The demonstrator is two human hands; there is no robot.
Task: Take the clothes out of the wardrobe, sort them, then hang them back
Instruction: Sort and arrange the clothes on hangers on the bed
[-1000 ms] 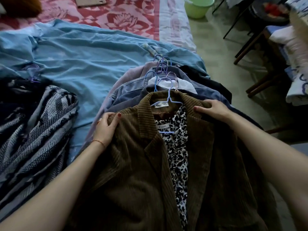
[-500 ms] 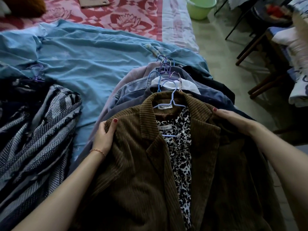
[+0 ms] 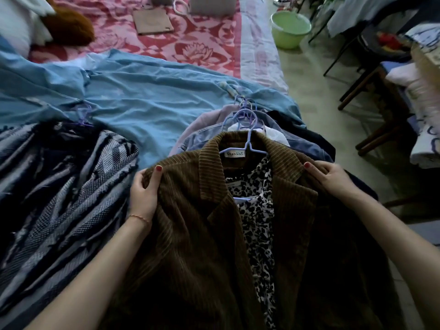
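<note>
Where the bed is covered by a blue sheet [image 3: 147, 101], a striped grey garment [image 3: 59, 186] is laid at the far left, flat on the bedding. Just beside it, the left hand [image 3: 144, 194] is closed on the left shoulder of a brown corduroy jacket [image 3: 190, 246], with the thumb pressed on top and the fingers tucked under the fabric. The jacket is hung on a pale blue hanger [image 3: 247, 148] over a leopard-print blouse [image 3: 257, 222] and is lying on top of a pile of hangered clothes [image 3: 202, 139] on the bed. The right shoulder is gripped in the same way by the right hand [image 3: 331, 177]. A green basin [image 3: 289, 28] is seen on the floor beyond.
</note>
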